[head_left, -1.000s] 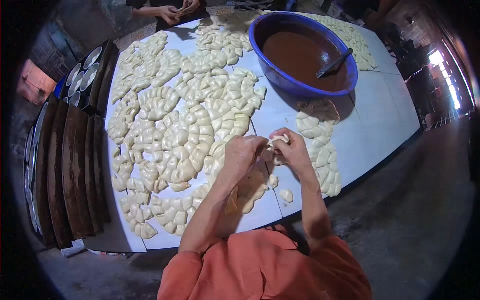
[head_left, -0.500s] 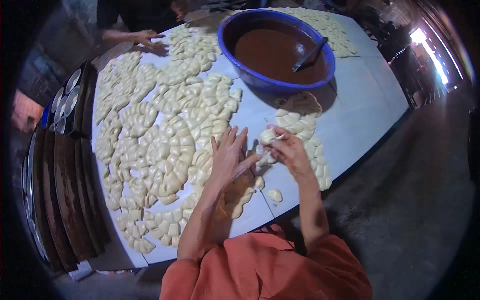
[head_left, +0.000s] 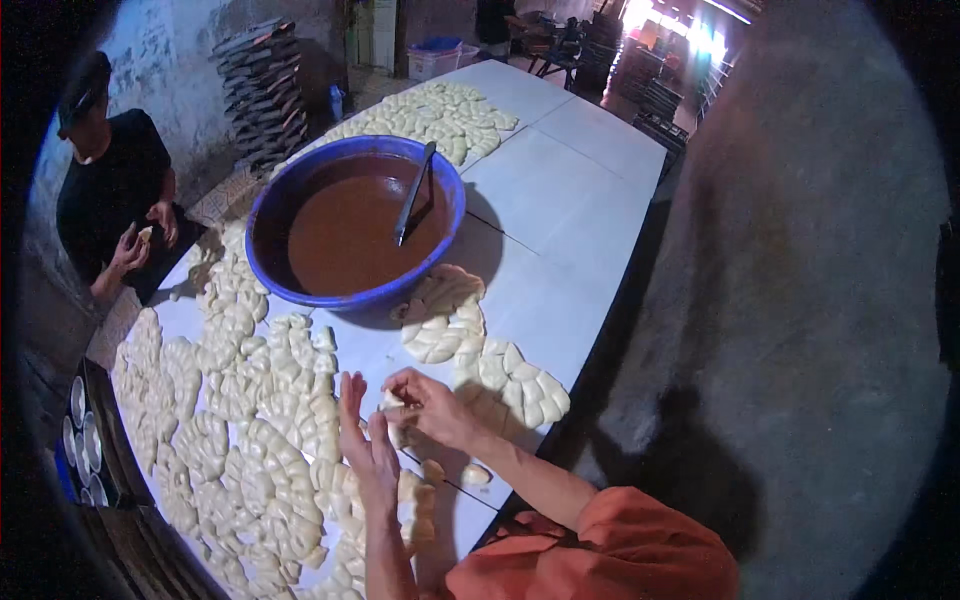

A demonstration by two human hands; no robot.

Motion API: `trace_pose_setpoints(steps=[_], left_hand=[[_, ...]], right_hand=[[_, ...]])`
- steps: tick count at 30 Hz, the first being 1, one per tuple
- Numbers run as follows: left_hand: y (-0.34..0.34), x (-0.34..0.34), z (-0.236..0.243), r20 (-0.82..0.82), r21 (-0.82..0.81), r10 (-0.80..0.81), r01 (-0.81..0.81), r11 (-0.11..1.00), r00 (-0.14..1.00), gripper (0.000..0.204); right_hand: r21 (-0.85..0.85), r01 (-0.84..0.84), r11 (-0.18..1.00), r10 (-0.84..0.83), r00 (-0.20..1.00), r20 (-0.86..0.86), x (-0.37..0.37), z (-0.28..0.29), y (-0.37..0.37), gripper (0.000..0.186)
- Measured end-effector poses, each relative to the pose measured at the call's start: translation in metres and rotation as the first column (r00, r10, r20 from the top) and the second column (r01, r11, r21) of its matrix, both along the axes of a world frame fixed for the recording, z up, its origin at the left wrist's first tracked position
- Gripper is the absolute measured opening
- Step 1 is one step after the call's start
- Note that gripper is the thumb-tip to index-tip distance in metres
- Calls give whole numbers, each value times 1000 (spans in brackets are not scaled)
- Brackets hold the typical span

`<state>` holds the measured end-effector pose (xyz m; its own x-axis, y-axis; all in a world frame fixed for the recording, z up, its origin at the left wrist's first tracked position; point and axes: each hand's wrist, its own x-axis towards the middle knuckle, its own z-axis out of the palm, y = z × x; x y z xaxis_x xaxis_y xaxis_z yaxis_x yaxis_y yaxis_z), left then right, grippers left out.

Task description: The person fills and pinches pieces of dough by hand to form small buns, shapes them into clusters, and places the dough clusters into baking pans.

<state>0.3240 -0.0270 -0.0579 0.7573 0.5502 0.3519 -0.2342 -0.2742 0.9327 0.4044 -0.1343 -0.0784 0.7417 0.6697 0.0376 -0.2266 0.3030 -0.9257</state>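
Between the fingertips of my right hand [head_left: 432,412] is a small dough piece [head_left: 393,401], pale and partly hidden. My left hand [head_left: 370,455] is close beside it, fingers stretched out and palm turned toward the right hand. Rows of pale, rounded dough pieces [head_left: 265,470] cover the table left of my hands. More dough pieces [head_left: 515,385] lie joined in a patch beyond my right hand. One loose dough lump [head_left: 476,474] rests near the table's edge by my right forearm.
A blue basin [head_left: 350,298] of brown liquid stands on the white table [head_left: 580,215], a long dark utensil [head_left: 412,205] leaning in it. At the far left a co-worker [head_left: 115,190] holds a small piece. Dark trays [head_left: 265,95] are stacked by the wall; round tins [head_left: 85,445] sit at the left.
The view has swung, bringing the co-worker and far room into sight. My left hand has turned from spread over the table to upright on edge. My right hand still pinches dough.
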Motion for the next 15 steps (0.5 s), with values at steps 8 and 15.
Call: trace_pose_setpoints(steps=[8,15], left_hand=[[-25,39,-15,418,-439,110,95,893,902,90],[-15,27,-13,41,-576,-133,132,807,990,73]], right_hand=[[308,-67,949,201,880,-430,-1,54,22,12],[39,38,999,-37,999,-26,120,87,31,14]])
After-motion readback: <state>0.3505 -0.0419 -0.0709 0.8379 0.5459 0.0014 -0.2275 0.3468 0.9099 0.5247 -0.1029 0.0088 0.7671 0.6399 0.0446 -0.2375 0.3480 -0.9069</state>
